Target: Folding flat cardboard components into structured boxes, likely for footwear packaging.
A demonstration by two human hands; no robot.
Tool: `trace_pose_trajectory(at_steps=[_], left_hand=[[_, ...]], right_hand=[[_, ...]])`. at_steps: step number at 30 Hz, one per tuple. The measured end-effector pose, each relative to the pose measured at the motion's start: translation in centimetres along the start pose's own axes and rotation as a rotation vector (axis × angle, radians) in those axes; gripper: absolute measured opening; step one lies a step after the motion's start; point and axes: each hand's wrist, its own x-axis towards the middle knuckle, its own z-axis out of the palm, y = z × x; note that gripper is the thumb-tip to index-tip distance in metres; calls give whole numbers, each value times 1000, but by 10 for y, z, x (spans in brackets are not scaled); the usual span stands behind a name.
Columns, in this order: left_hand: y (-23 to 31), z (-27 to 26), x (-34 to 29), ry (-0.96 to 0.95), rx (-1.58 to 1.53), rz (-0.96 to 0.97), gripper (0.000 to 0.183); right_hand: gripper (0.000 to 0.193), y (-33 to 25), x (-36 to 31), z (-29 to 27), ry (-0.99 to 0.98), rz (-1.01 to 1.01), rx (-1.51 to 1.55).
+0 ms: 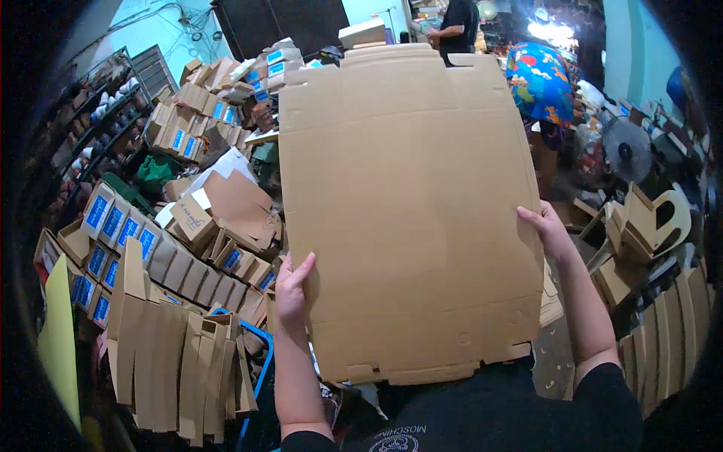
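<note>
A large flat sheet of brown cardboard [410, 218], creased and with notched, tabbed ends, stands up in front of me and fills the middle of the view. My left hand [292, 290] grips its left edge low down, thumb on the near face. Higher up, my right hand [548, 230] holds the right edge, its thumb also on the near face. The fingers of both hands are mostly hidden behind the sheet. Its lower end reaches close to my black shirt.
Folded cardboard boxes [177, 361] stand in a row at lower left beside a blue frame [263, 354]. Labelled boxes [120, 226] are piled behind. At right are a fan [626, 149], a pale chair [672, 218] and more cardboard [670, 339]. A person [456, 30] stands at the back.
</note>
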Motion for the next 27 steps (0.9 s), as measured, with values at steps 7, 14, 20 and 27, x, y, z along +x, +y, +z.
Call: trace_pose_trajectory(at_steps=[7,14,20,27], left_hand=[[-16,-12,-6,-69,72,87,59],[-26,101,-35,-313,678,342,101],[-6,64,-8,-298,90,261,102],[89,20,68,-146,-281,313,77]], right_hand=[[60,-1,1,32,139,-40,204],[89,10,-20,133,-7,-302,-33],[88,-41,-18,98,-2,-267,253],[87,-67,5,60,-201,-226,469]])
